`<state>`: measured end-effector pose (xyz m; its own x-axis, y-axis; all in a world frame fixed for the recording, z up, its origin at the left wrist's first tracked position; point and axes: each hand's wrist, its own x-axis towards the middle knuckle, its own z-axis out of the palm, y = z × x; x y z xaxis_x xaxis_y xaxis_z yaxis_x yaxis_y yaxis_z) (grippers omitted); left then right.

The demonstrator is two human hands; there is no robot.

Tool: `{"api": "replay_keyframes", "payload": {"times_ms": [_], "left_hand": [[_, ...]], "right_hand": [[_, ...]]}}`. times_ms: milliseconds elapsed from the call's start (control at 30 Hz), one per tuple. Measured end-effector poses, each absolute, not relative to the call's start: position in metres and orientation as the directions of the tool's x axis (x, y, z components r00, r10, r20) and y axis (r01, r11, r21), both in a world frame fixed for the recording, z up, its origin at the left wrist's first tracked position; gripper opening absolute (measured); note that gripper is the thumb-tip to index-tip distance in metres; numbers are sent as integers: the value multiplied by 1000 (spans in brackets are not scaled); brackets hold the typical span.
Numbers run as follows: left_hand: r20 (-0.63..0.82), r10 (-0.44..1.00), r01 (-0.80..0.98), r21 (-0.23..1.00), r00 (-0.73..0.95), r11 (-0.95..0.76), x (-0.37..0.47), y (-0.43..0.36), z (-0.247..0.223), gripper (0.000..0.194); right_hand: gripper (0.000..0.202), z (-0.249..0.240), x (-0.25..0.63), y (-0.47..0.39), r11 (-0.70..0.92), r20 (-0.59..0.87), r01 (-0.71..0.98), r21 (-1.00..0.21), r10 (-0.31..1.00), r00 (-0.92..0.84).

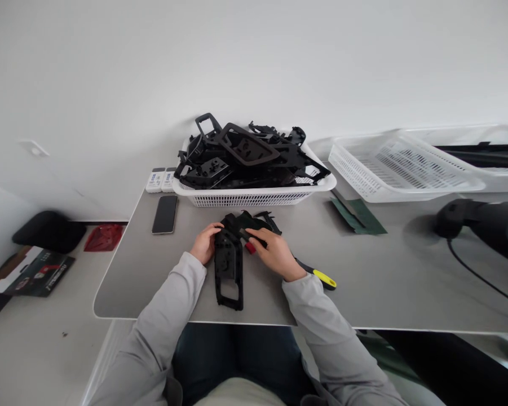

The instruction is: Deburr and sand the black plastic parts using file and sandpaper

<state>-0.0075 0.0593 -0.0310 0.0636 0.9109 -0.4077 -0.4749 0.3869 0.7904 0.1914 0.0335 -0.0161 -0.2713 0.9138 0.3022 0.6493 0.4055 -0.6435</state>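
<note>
A black molded plastic panel (229,268) with a frame-like opening at its near end lies on the table before me. My left hand (206,242) grips its upper left edge, fingers curled around it. My right hand (274,251) is closed at the panel's upper right, pinching a small dark piece whose kind I cannot make out. Beneath those fingers shows a small red item (250,247). More black plastic (267,220) lies just beyond both hands. A yellow-and-black handle (325,279) rests by my right wrist, the rest of its tool partly hidden.
A white basket (254,198) heaped with black plastic parts stands behind my hands. More white baskets (363,175) stand at right. A phone (164,214), two white boxes (160,180), dark green sheets (359,217) and a black corded device (460,217) lie on the table.
</note>
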Motion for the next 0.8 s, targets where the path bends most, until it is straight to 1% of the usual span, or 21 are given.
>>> {"api": "replay_keyframes", "payload": {"times_ms": [167,367,500,633,800], "left_hand": [[-333,935,-548,762,126,345,-10,58,-29,25],[-272,931,-496,791,242,360,-14,54,-23,31],[-208,938,-491,808,277,324,-16,51,-17,35],[-137,957,-509,823,255,253,-16,51,-14,39],[-117,986,-540,826,118,163,-12,53,-15,47]], "right_hand": [[31,-16,191,33,414,318,617,-669,910,-266],[33,-19,197,38,361,353,644,-675,924,-148],[34,-21,205,42,309,357,664,-681,932,-67],[34,-19,212,45,274,375,676,-684,927,4],[35,-9,216,43,255,442,710,-657,893,88]]}}
